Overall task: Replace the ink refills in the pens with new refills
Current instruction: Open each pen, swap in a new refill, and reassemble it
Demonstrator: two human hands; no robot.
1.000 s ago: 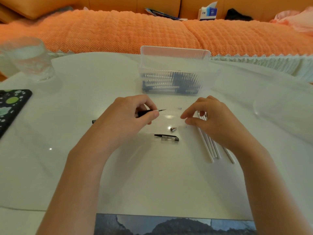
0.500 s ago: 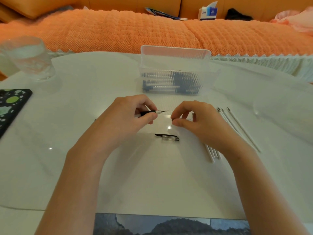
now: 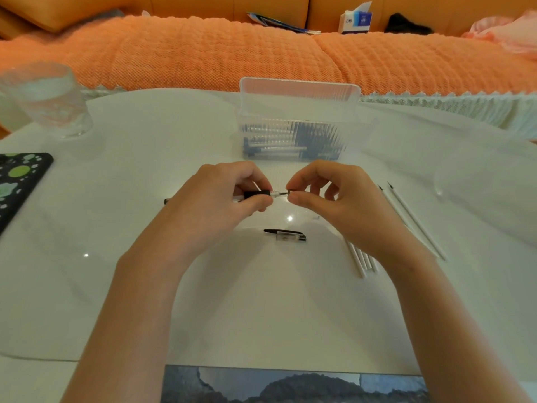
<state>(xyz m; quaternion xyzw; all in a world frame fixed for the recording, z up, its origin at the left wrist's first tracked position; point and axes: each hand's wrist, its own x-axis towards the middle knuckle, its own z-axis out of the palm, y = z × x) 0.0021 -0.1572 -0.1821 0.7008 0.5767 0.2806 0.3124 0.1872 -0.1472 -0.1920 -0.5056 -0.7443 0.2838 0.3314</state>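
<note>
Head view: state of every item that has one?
pen, uncapped, held level above the table
left hand, grips the pen's barrel
right hand, pinches the pen's front end
cap, lying loose on the table
box, lid open, pens or refills inside
glass, upright
refills, loose on the table by the right hand

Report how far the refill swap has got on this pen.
Done: the clear-and-black cap piece is off, lying on the white table. In hand: the left hand grips the black pen barrel while the right hand pinches a small part at its tip. Left: rejoining the cap piece, then likely the pens in the clear ribbed box, using the loose white refills.
</note>
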